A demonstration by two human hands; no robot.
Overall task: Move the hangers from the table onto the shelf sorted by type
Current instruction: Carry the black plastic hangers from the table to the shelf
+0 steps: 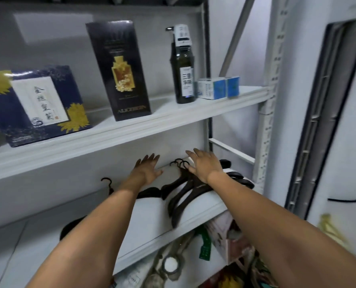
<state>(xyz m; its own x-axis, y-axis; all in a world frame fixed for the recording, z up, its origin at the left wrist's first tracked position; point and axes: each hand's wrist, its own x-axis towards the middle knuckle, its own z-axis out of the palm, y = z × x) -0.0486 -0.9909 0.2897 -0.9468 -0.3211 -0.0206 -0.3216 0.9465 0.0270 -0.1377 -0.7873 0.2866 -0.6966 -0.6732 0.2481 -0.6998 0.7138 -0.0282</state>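
Several dark brown hangers [181, 196] lie stacked on the white middle shelf [150, 223], hooks pointing to the back wall. A separate black hanger [108, 187] lies to their left, mostly hidden under my left forearm. My left hand [146, 170] hovers over the shelf with fingers spread and straight, holding nothing. My right hand [204, 165] is spread flat just above the hooks and necks of the stacked hangers; whether it touches them is unclear.
The upper shelf [119, 132] carries a blue gift box [38, 107], a tall black box [119, 69], a dark pump bottle [182, 67] and small blue-white cartons [218, 88]. A white perforated upright [266, 125] bounds the right side. Clutter fills the space below [220, 242].
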